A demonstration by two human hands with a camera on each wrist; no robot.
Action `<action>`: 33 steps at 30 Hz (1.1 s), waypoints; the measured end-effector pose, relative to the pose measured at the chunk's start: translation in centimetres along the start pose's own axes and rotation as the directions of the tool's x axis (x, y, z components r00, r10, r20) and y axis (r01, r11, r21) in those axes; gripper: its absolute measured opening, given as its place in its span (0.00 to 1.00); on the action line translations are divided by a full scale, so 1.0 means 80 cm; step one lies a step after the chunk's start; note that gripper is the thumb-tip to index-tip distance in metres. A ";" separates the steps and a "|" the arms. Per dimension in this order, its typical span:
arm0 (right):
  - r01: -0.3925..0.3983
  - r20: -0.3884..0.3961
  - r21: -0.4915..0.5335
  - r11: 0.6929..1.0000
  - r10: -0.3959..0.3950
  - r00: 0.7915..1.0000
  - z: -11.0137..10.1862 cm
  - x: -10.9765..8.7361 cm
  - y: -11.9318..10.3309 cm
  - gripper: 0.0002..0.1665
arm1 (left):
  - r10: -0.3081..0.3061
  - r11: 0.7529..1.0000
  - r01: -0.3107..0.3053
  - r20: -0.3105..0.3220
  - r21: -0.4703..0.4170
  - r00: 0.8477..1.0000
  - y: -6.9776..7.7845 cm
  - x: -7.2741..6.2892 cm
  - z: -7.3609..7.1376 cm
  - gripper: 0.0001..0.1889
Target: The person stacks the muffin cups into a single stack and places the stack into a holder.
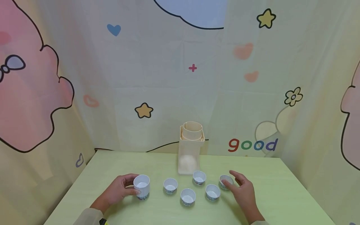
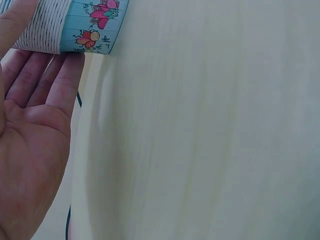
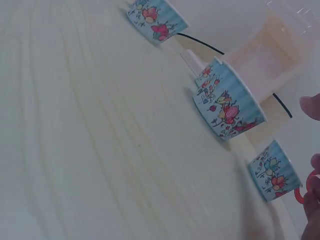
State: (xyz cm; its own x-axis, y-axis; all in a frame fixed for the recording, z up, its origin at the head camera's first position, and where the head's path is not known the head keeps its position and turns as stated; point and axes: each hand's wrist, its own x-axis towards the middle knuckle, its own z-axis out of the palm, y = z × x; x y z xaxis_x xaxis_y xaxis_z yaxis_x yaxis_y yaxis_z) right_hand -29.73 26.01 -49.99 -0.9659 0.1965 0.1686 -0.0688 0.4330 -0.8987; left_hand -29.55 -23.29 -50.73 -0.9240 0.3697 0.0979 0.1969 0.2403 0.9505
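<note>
My left hand (image 1: 121, 190) holds a stack of paper cups (image 1: 142, 190) upright at the table's left, thumb in front and fingers behind. In the left wrist view, many white rims show on the cup stack (image 2: 47, 27), above a blue printed band with fruit drawings. To its right stand several separate paper cups, mouths up, white inside: a left cup (image 1: 170, 186), a front cup (image 1: 187, 197) and a back cup (image 1: 199, 177) among them. My right hand (image 1: 244, 191) is at the rightmost cup (image 3: 274, 172), thumb and fingers spread apart, thumb overlapping it in the head view.
A cream plastic cup dispenser (image 1: 189, 156) with a round tube at its top stands behind the cups, near the back of the pale green table (image 1: 126, 162). Printed curtains (image 1: 168, 78) hang close behind and at both sides.
</note>
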 end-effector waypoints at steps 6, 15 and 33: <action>-0.055 0.057 -0.123 0.991 0.062 0.996 0.000 0.004 0.006 0.46 | 0.003 1.000 -0.003 0.002 0.001 1.000 0.000 -0.002 0.000 0.34; -0.063 0.064 -0.192 0.979 0.077 0.995 0.005 0.007 0.009 0.48 | 0.016 1.000 -0.016 0.009 -0.017 1.000 -0.002 -0.001 -0.001 0.34; -0.045 0.038 -0.215 0.976 0.055 0.998 0.008 0.011 0.018 0.46 | 0.014 0.999 -0.014 0.001 -0.034 1.000 -0.005 -0.001 -0.001 0.34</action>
State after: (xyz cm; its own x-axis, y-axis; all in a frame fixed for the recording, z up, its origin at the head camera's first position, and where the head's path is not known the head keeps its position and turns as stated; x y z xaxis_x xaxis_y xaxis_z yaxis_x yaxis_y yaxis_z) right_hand -30.86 26.29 -51.40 -0.9770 0.1863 0.1037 0.0303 0.6026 -0.7974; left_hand -29.62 -23.47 -51.13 -0.9208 0.3740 0.1106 0.1984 0.2049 0.9585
